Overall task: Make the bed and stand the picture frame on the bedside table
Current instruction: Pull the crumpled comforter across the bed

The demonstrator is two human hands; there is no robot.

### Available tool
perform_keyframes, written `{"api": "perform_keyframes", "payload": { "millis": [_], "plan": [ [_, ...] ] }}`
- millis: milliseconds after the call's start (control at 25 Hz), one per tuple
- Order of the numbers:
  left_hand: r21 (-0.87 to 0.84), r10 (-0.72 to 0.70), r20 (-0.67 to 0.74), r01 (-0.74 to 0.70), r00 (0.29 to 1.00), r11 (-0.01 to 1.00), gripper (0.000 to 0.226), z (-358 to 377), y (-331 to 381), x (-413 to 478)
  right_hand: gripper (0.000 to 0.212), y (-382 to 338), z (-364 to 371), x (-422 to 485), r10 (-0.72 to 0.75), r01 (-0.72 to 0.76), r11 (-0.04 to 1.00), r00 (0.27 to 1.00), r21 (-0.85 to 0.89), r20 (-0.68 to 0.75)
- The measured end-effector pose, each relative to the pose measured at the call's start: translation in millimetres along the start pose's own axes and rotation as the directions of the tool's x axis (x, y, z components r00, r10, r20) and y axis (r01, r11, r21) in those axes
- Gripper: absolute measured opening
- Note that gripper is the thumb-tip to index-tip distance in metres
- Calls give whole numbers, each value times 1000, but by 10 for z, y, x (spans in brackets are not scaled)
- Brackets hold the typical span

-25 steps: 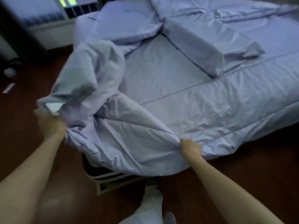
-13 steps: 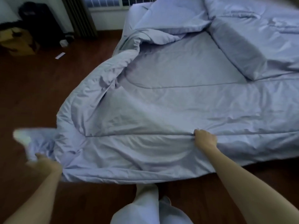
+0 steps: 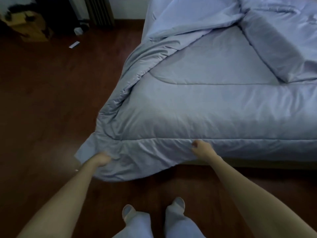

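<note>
A pale blue quilted duvet (image 3: 197,110) lies spread over the near corner of the bed (image 3: 151,18), its edge hanging over the foot. My left hand (image 3: 101,159) is closed on the duvet's near left corner, low beside the bed. My right hand (image 3: 202,149) pinches the duvet's near hem further right. A pillow (image 3: 277,48) lies diagonally on the bed at the upper right. The duvet's left side is bunched in folds along the bed's edge. No picture frame or bedside table is in view.
Dark wooden floor (image 3: 51,100) runs left of and in front of the bed. A yellow box (image 3: 29,26) and dark items sit in the far left corner. A small white slip (image 3: 74,44) lies on the floor. A curtain (image 3: 99,11) hangs at the wall. My feet (image 3: 152,210) stand close to the bed.
The bunched duvet has been pulled out flat over the bed's corner. My left hand swung down and inward with the corner; the view shifted left.
</note>
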State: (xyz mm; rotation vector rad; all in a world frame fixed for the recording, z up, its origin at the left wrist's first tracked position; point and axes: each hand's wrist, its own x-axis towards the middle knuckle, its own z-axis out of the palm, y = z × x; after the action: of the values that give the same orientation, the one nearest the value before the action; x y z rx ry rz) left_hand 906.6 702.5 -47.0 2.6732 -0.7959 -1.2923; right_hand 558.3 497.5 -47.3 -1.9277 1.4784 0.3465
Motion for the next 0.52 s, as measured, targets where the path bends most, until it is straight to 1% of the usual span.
{"api": "perform_keyframes", "payload": {
  "millis": [40,80,120,160,200,280,320,400,440,520],
  "plan": [
    [19,81,4,-81,997,996,39,-2,78,40,38,-172,36,-46,-51,51,998,999,30,-16],
    [-11,135,1,-135,991,991,34,-131,277,-136,35,-363,57,-95,-103,105,992,994,69,-34],
    [-61,230,-75,-234,970,970,34,-211,397,-163,32,-603,50,-158,-170,177,977,983,120,-62],
    [-72,293,-115,-302,949,951,34,-372,545,-323,29,-872,2,-224,-238,251,954,967,165,-91],
    [-59,358,-188,-374,915,925,33,-578,596,-409,26,-1170,-86,-291,-300,320,925,946,204,-124],
    [-42,437,-303,-470,847,882,30,-1064,680,-620,21,-1807,-342,-446,-416,465,843,883,271,-219],
    [-55,459,-344,-505,819,861,29,-1347,668,-710,19,-2152,-488,-545,-465,538,783,840,314,-281],
    [-66,516,-450,-603,729,795,26,-1856,620,-1000,16,-2756,-755,-786,-516,643,635,766,428,-384],
    [-77,535,-512,-656,672,751,25,-2102,560,-1141,16,-3056,-852,-916,-534,684,547,729,482,-428],
    [-104,545,-605,-736,580,669,24,-2446,459,-1369,17,-3451,-934,-1129,-547,726,382,676,571,-494]
  ]
}}
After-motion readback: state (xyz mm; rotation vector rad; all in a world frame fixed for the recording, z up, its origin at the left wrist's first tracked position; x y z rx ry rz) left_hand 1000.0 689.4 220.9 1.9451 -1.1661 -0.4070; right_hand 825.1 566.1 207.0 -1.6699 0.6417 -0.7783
